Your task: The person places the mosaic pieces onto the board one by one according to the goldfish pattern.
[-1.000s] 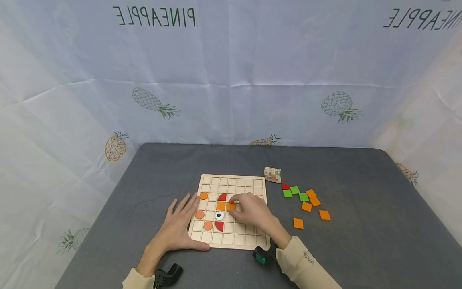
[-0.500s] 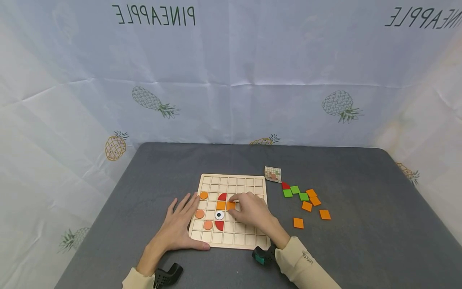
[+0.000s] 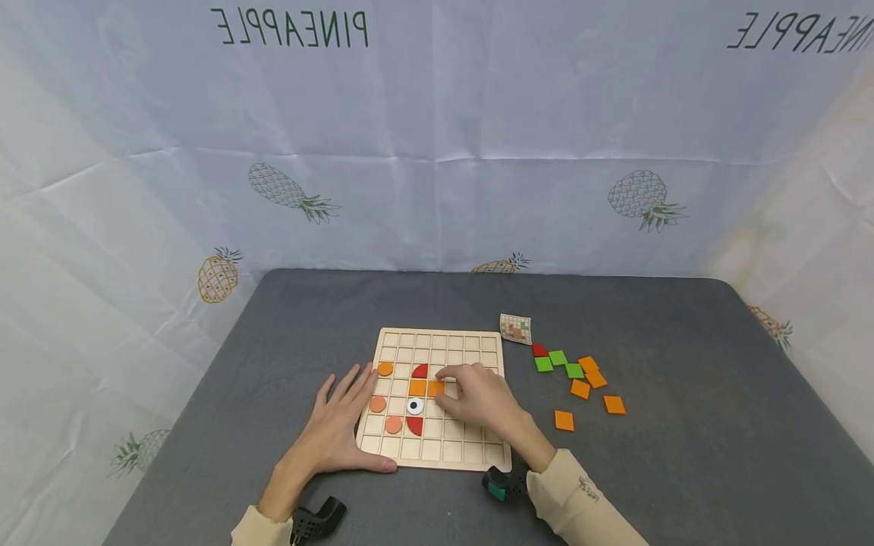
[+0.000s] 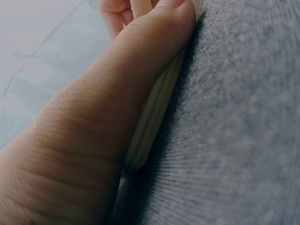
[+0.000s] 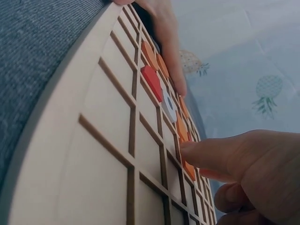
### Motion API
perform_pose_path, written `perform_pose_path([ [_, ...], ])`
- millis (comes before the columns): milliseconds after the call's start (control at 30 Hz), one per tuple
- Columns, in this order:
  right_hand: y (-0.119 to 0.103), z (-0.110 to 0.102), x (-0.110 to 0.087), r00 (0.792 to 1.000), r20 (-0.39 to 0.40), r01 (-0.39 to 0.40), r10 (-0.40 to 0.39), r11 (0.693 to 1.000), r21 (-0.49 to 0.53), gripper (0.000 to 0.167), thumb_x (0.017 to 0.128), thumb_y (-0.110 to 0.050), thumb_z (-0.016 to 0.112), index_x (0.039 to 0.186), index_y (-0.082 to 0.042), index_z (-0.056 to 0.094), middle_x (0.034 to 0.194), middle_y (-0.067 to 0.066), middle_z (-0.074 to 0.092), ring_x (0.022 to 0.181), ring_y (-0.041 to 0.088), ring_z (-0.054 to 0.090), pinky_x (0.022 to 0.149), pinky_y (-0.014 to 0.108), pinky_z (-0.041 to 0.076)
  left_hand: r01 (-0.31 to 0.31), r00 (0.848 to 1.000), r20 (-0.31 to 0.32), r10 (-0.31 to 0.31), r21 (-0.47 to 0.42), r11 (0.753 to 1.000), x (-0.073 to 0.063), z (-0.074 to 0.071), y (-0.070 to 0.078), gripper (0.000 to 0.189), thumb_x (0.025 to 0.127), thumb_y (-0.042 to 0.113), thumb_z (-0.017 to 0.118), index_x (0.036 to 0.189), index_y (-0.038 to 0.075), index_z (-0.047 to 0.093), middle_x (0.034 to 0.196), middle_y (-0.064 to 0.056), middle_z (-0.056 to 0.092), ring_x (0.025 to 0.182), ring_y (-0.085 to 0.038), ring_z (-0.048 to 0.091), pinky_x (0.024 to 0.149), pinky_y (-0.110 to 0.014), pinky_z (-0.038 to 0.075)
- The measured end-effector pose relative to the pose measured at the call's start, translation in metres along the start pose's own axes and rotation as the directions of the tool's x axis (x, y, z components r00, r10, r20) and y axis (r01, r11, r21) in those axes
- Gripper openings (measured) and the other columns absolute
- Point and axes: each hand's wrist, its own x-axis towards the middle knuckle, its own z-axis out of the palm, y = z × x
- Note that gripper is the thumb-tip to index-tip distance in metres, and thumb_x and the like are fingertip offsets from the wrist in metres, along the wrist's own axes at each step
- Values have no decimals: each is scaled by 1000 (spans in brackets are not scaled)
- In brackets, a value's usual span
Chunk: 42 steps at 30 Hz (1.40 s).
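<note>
A wooden grid board (image 3: 471, 453) lies on the dark table in the head view. My left hand (image 3: 339, 432) rests along its left side, fingers straight and thumb by the front edge; the left wrist view shows the thumb (image 4: 140, 51) against the board's side (image 4: 157, 112). With thumb and index finger, my right hand (image 3: 481, 398) pinches an orange square tile (image 3: 436, 388) lying in a cell. Left of it sits another orange square (image 3: 417, 388). A red quarter-circle (image 3: 419, 371), a white eye disc (image 3: 414, 406), a second red quarter-circle (image 3: 414, 426) and several orange discs (image 3: 393, 425) occupy other cells.
Right of the board lie loose green squares (image 3: 558, 357), a red quarter-circle (image 3: 540, 350) and several orange squares (image 3: 580, 389). A small pattern card (image 3: 515, 329) touches or nearly touches the board's far right corner. A pineapple-print cloth (image 3: 437, 114) hangs behind the table.
My right hand has shifted very slightly to the right, its fingertips still at the orange square. The left hand and the pieces have stayed in place.
</note>
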Motion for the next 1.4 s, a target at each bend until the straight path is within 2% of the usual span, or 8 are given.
perform_pose_path([
  [233,7,-12,-11,999,-10,-32,32,999,9,32,90,-23,76,121,-16,76,52,-8,35,45,8,30,44,22,17,1,1000,3,-1,-6,1000,0,0,0,144,55,87,75,164,8,23,172,-10,19,159,-36,21,123,-65,9],
  [433,19,-24,-25,999,-6,-53,54,998,17,33,89,-22,77,121,-14,75,52,-7,38,43,8,33,44,20,21,-13,1000,-6,13,-16,1000,0,0,-2,144,56,90,72,164,8,23,172,-12,20,158,-38,21,122,-66,9],
  [800,50,-51,-60,998,-17,-58,58,998,14,34,89,-21,78,122,-11,74,50,-10,37,42,4,35,43,18,25,-10,1000,-1,10,-13,1000,1,0,-2,143,56,88,73,164,8,23,172,-11,21,158,-38,22,122,-66,10],
  [1167,82,-72,-92,993,-37,-115,114,993,-27,39,88,-21,80,124,-9,72,52,-12,39,44,1,36,45,19,30,-14,1000,-1,14,-17,1000,0,0,-3,143,56,90,71,164,9,23,172,-10,20,159,-37,21,123,-65,9],
  [1400,93,-75,-103,978,-15,-207,207,975,-74,45,86,-27,82,127,-11,71,54,-10,43,46,2,36,44,18,24,-37,999,-33,37,-3,999,0,2,-4,144,56,93,69,163,7,25,172,-11,23,158,-38,23,121,-67,12],
])
